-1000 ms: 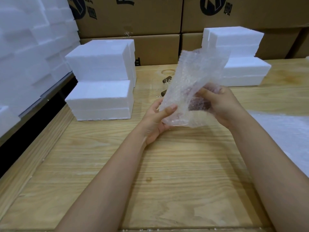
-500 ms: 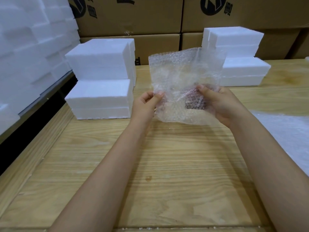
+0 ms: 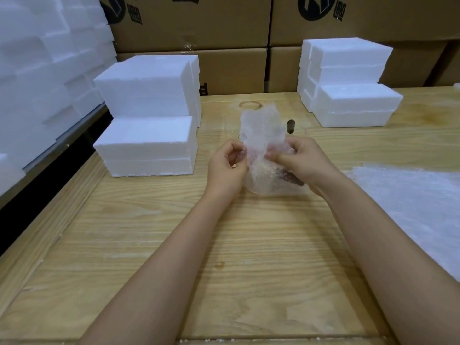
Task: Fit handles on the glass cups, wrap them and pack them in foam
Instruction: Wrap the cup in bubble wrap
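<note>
1. A person's left hand (image 3: pixel 227 168) and right hand (image 3: pixel 302 160) meet over a pale wooden worktable (image 3: pixel 249 245). The fingers of both are curled, pinching a clear bubble-wrap sheet (image 3: pixel 261 130) between them.
2. The left hand nips the sheet's 9 o'clock edge. The right hand grips the 3 o'clock side and covers part of the bundle.
3. The wrapped glass cup (image 3: pixel 270 181) sits low in the sheet, at 6 o'clock from the gap between the hands and just above the tabletop. Whether it touches the table cannot be told.
4. Its dark reddish-brown handle (image 3: pixel 292 180) shows through the wrap, pointing toward 4 o'clock under the right wrist, so the right hand is nearer the cup.
5. The bundle's long axis runs from 6 to 12 o'clock, with a loose flap standing up past the fingertips. Judging by this, the next fold would bring that flap down over the cup, with the right hand steadying it.
6. Beyond the flap, at 1 o'clock, a small dark piece (image 3: pixel 290 126) stands on the table, apparently on a second clear cup, though the glass is too faint to be sure.
7. White foam blocks are stacked at 10 o'clock (image 3: pixel 146 115) and 2 o'clock (image 3: pixel 348 83), well apart from the hands.
8. More bubble wrap (image 3: pixel 410 207) lies flat at 3 o'clock, and brown cardboard cartons (image 3: pixel 191 23) line the back.
</note>
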